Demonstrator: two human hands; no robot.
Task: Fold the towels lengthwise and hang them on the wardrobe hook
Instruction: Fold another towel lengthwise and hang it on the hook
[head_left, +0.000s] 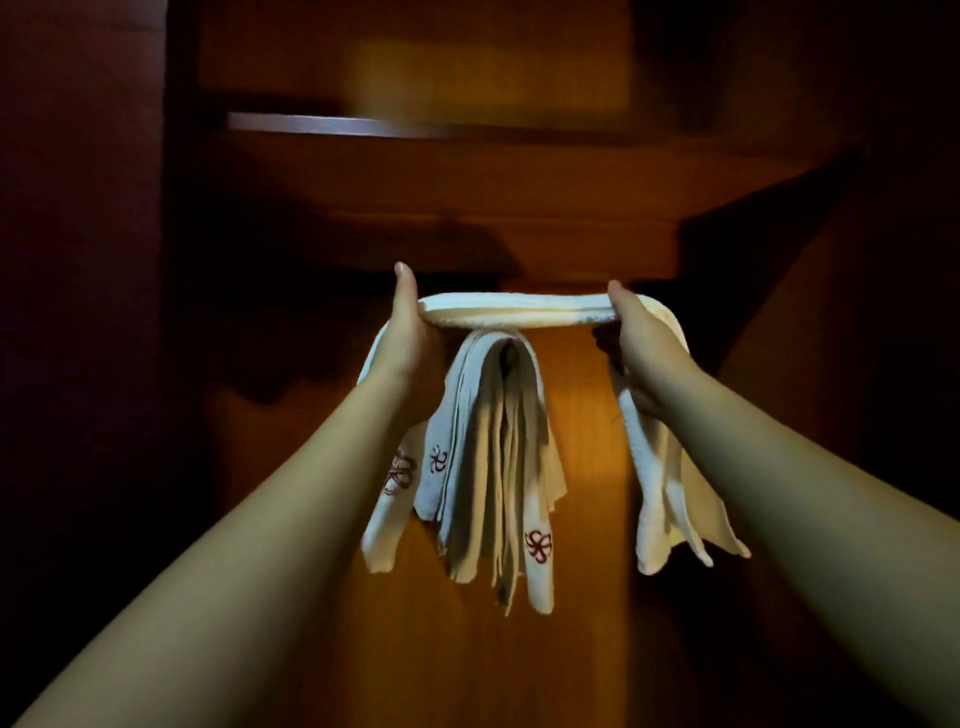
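Note:
I hold a white folded towel (511, 312) stretched level between both hands, at chest height in front of the wardrobe's back wall. My left hand (410, 332) grips its left part, thumb on top. My right hand (641, 338) grips its right part the same way. The towel's two ends hang down past each wrist. Just under the stretched towel, several white towels with red embroidered marks (498, 457) hang draped from one spot. The hook itself is hidden behind them.
A dark wooden wardrobe surrounds the hands, with a lit orange back panel (587, 467). A shelf edge (332, 124) runs across above. Dark side walls stand at left and right.

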